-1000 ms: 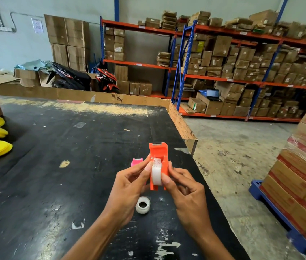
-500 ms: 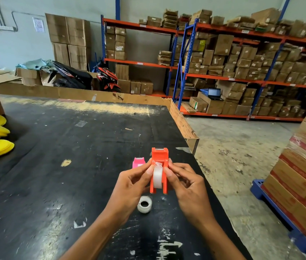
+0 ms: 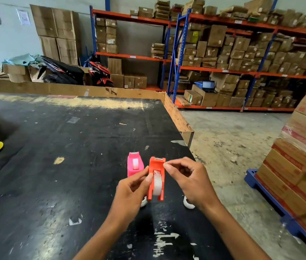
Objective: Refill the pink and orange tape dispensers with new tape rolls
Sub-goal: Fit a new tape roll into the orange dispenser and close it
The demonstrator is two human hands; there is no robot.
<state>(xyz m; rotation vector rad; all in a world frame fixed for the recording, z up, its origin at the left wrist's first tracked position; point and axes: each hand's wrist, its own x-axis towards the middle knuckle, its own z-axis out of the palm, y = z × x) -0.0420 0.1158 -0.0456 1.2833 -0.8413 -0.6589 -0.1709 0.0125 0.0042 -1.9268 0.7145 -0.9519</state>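
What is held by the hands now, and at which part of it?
The left hand holds the orange tape dispenser by its left side wall. The right hand pinches at its top right corner, near the cutter; whether it grips tape cannot be told.

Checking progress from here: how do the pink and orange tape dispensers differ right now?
The orange dispenser is held above the table by the left hand, with the right hand pinching at its cutter end; the pink dispenser stands on the table, untouched. The orange one sits nearer the camera and to the right of the pink one. Both show a whitish tape roll seated inside.
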